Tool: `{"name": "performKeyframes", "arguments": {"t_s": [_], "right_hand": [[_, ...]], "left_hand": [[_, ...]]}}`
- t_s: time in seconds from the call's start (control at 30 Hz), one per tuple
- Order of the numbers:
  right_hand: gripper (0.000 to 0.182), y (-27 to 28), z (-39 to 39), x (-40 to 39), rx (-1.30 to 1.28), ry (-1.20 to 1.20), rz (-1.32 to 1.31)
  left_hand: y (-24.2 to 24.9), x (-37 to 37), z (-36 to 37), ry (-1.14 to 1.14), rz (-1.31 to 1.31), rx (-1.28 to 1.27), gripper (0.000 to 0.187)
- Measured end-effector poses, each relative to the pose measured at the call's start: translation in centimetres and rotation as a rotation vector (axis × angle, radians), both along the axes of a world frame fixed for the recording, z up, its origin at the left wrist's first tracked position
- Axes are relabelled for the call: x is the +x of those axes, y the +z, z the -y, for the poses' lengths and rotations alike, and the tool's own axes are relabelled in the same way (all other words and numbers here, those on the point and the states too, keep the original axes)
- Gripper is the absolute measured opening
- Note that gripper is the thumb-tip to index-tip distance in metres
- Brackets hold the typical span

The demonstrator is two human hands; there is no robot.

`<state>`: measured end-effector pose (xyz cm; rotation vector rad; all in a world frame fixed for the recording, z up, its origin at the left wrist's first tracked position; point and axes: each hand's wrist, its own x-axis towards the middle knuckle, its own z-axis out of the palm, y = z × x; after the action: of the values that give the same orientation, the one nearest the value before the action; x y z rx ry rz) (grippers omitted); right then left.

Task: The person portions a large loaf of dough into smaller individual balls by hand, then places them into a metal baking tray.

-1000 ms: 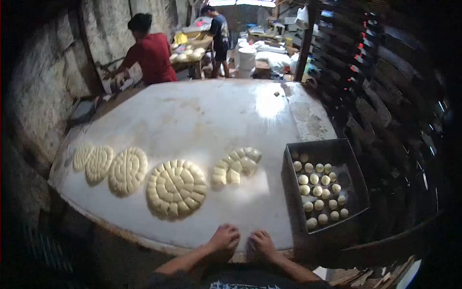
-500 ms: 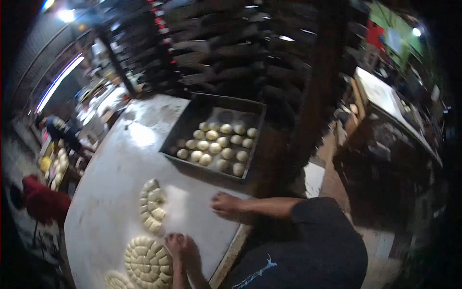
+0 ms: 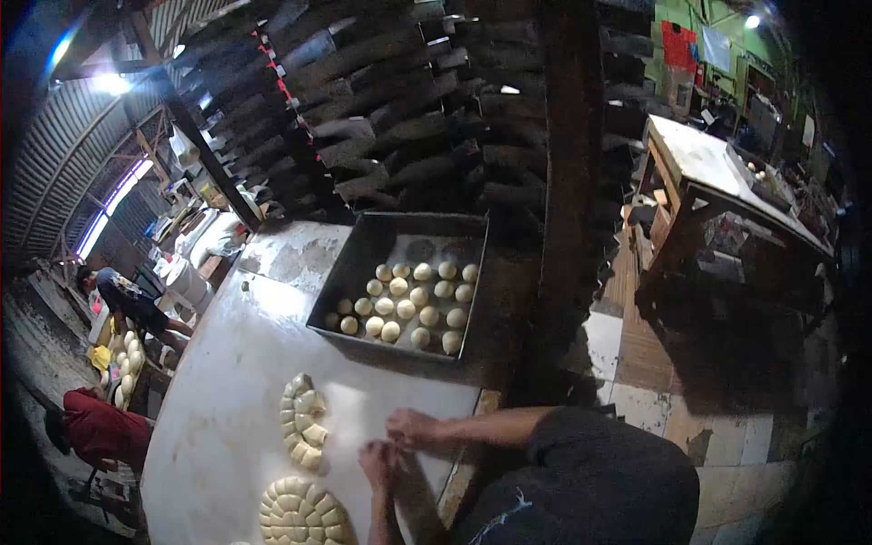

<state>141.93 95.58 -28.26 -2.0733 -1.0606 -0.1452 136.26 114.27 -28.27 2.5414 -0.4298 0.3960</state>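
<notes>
Dim bakery; on the floured worktop (image 3: 236, 363) our left hand (image 3: 377, 459) and right hand (image 3: 411, 427) met, grip apparently pinching dough, contents unclear; tray (image 3: 363, 245) at one o'clock awaited it.

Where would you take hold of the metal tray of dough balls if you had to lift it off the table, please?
Probably by the two short end walls of the tray, one hand on each, coming from above. Its walls stand upright above the dough balls, which fill only the near part, so fingers can hook over the rim without touching them. It lies flat on the table.
</notes>
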Motion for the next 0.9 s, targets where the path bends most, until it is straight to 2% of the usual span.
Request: {"name": "performKeyframes", "arguments": {"t_s": [0.03, 0.1, 0.13, 0.17, 0.2, 0.23, 0.27, 0.3, 0.37, 0.4, 0.43, 0.5, 0.53, 0.57, 0.6, 0.63, 0.67, 0.7, 0.77, 0.8, 0.87, 0.9], "right_hand": [[0.016, -0.7, 1.3, -1.0, 0.085, 0.07, 0.205], [0.016, -0.3, 6.1, -1.5, 0.146, 0.142, 0.151], [0.016, 0.9, 6.6, -0.1, 0.145, 0.146, 0.147], [0.016, 2.9, 7.6, 2.1, -0.06, 0.025, 0.116], [0.016, 3.3, 7.4, 2.5, -0.261, -0.094, 0.068], [0.016, 2.4, 5.3, 2.7, -0.266, -0.091, 0.047], [0.015, 1.4, 2.7, 3.8, -0.134, -0.105, 0.082], [0.015, 0.6, 1.2, 4.0, 0.001, -0.119, 0.117], [0.015, 0.6, 1.5, -0.8, -0.028, 0.036, -0.03], [0.014, 1.1, 3.2, -3.0, 0.11, 0.034, 0.121], [0.014, 0.9, 5.7, -2.5, 0.103, 0.05, 0.12], [0.009, 0.5, 9.0, 0.5, -0.094, 0.106, 0.227], [0.011, 0.9, 8.5, 2.8, -0.122, -0.032, 0.197], [0.014, 0.9, 7.2, 4.2, -0.154, -0.157, 0.16], [0.014, 1.5, 5.4, 4.7, -0.149, -0.114, 0.153], [0.014, 2.5, 3.8, 4.4, -0.098, -0.169, 0.119], [0.014, 3.0, 2.6, 3.5, -0.05, -0.23, 0.073], [0.014, 2.7, 2.8, 1.9, -0.052, -0.199, 0.053], [0.01, 1.8, 6.2, -1.0, -0.02, -0.005, 0.195], [0.01, 2.4, 7.7, -0.2, -0.02, 0.026, 0.192], [0.01, 3.4, 9.9, 1.7, -0.245, -0.085, 0.329], [0.01, 3.5, 9.4, 1.5, -0.25, -0.067, 0.316]], "left_hand": [[0.3, -2.3, 0.2, -0.032, -0.026, 0.07, 0.017], [-1.8, -5.2, -4.3, -0.082, -0.02, -0.074, 0.013], [-6.8, -3.5, -9.6, -0.003, -0.267, -0.423, 0.011], [-11.1, -1.2, -12.7, 0.075, -0.518, -0.776, 0.01], [-7.7, -3.7, -11.2, 0.085, -0.541, -0.78, 0.01], [1.9, -2.1, -3.2, 0.405, -0.049, -0.256, 0.016], [3.7, -0.4, -1.2, 0.346, -0.019, -0.163, 0.017], [4.5, 0.2, -0.3, 0.287, 0.012, -0.067, 0.018], [2.2, -1.9, 1.8, 0.058, -0.078, -0.078, 0.016], [2.5, -4.5, 2.5, 0.002, 0.091, -0.075, 0.013], [0.5, -4.8, 0.1, 0.017, 0.092, -0.082, 0.013], [-3.7, -5.9, -7.1, -0.09, -0.721, -1.277, 0.014], [-2.6, -6.0, -6.2, -0.062, -0.714, -1.284, 0.014], [0.6, -5.1, -3.6, 0.05, -0.324, -0.866, 0.015], [3.5, -3.0, -1.7, 0.154, 0.045, -0.419, 0.021], [3.8, -0.5, -0.7, 0.315, 0.083, 0.135, 0.013], [2.8, 0.4, 0.0, 0.253, 0.039, -0.031, 0.02], [3.1, 0.0, 2.3, 0.233, 0.115, -0.157, 0.015], [4.8, -4.1, 3.4, 0.117, 0.173, 0.041, 0.012], [4.5, -4.6, 2.6, 0.148, 0.168, 0.041, 0.012], [3.1, -5.3, -1.0, 0.36, -0.193, -0.123, 0.022], [-2.8, -4.0, -3.0, 0.373, -0.052, -0.85, 0.027]]}}
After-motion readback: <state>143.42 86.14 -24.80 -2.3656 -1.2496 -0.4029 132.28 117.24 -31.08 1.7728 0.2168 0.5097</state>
